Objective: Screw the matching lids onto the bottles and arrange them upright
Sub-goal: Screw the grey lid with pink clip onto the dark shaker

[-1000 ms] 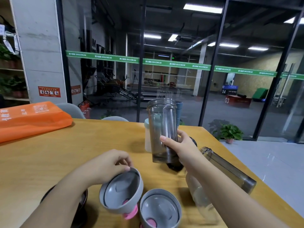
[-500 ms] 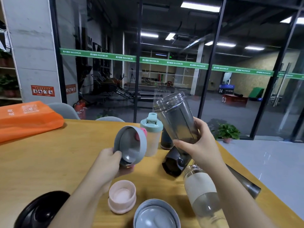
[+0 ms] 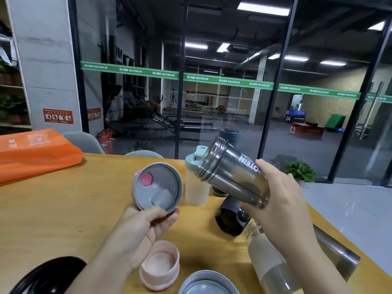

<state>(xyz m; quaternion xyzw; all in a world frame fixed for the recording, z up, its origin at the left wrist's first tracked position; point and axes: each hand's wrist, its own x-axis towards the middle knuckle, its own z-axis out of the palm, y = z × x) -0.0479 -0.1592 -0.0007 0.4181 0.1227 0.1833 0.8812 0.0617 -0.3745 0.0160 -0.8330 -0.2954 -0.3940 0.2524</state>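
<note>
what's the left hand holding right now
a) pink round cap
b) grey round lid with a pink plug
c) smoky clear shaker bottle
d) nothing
b: the left hand grips the grey round lid with a pink plug by its lower rim, raised off the wooden table; the right hand holds the bottle.

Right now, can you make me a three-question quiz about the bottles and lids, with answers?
1. Where is the pale pink round lid?
A. on the wooden table
B. in a hand
C. on a bottle

2. What colour is the stopper inside the grey round lid?
A. green
B. pink
C. black

3. How is the smoky clear plastic bottle held?
A. upright
B. upside down
C. tilted

Answers:
1 A, it rests below the left hand.
2 B, a pink spot shows.
3 C, the right hand leans its open mouth toward the lid.
</note>
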